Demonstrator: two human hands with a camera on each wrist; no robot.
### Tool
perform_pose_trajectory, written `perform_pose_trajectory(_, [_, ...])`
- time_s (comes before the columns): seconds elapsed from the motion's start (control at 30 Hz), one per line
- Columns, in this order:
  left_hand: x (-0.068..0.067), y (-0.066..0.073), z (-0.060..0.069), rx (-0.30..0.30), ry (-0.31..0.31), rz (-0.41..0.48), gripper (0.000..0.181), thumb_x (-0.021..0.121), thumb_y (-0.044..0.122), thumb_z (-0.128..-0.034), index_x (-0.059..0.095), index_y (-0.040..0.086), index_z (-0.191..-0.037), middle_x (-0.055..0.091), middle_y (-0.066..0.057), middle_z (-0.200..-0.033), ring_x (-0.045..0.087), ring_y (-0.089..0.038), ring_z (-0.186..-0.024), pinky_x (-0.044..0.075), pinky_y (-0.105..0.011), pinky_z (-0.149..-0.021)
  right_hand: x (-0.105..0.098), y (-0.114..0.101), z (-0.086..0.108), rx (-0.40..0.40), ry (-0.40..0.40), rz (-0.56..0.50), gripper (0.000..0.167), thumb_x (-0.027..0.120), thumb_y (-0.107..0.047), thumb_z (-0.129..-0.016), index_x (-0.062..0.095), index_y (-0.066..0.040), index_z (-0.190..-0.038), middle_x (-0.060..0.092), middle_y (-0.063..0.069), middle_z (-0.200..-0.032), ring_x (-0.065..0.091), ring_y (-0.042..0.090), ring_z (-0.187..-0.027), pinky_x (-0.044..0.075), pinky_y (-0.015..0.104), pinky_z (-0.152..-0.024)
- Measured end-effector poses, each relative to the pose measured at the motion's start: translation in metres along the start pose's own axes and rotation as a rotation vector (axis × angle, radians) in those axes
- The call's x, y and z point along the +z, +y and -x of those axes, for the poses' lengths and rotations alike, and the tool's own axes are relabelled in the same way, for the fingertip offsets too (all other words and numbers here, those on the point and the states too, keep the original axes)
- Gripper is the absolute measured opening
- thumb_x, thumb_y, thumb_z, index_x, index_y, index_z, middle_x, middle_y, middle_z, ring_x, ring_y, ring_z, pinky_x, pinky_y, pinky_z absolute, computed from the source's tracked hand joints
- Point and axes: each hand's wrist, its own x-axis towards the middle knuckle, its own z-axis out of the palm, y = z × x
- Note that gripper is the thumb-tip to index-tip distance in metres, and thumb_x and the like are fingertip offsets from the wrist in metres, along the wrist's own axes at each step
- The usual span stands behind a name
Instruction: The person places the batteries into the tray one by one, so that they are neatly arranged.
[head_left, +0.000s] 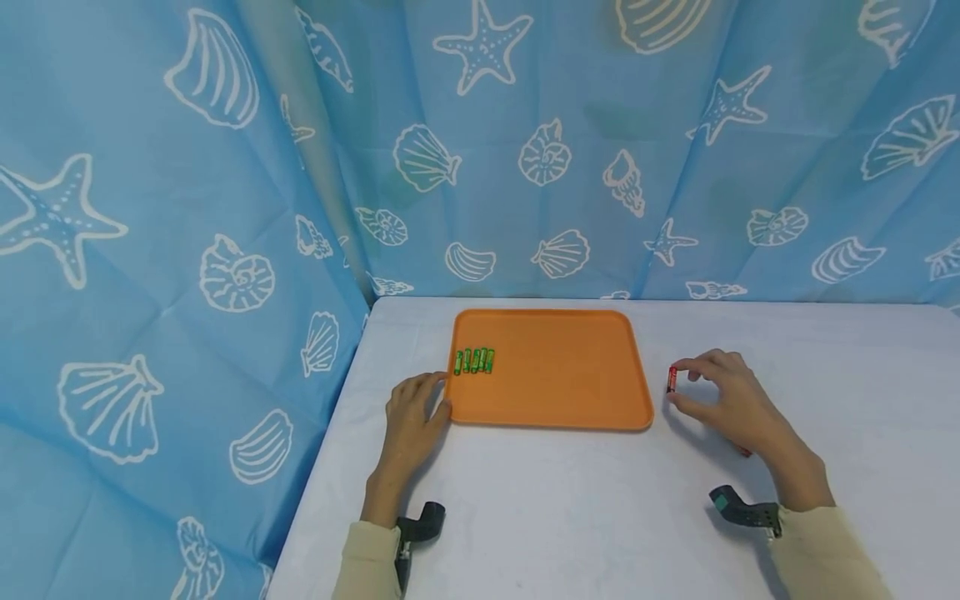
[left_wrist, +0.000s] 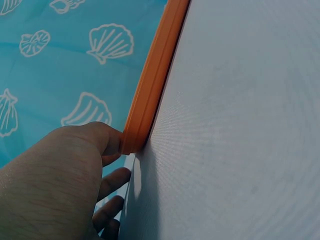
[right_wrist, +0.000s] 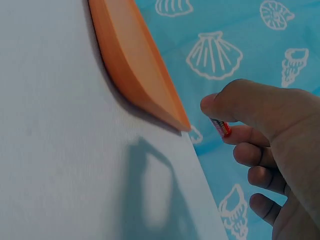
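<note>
at the right hand's nine o'clock its fingers pinch a red battery, the left hand loosely touching a tray.

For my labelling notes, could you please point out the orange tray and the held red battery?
Orange tray (head_left: 558, 371): head view, bare middle of its floor.
Held red battery (head_left: 672, 380): head view, middle of its side.

Nothing legible; red battery seems too blurred

The left hand touches an orange tray on white cloth.
</note>
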Motion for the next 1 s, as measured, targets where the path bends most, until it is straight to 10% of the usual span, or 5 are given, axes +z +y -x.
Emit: perform_pose_trajectory(1.0, [0.001, -0.001, -0.001, 0.027, 0.022, 0.01, 0.04, 0.063, 0.02, -0.097, 0.059, 0.014, -0.137, 0.054, -0.009, -0.137, 0.035, -0.032, -0.137, 0.02, -0.054, -0.113, 0.042, -0.065, -0.046, -0.207, 0.028, -0.117, 0.04, 0.081, -0.02, -0.085, 0.068, -0.004, -0.119, 0.055, 0.008, -0.1, 0.043, 0.029, -0.106, 0.035, 0.049, -0.084])
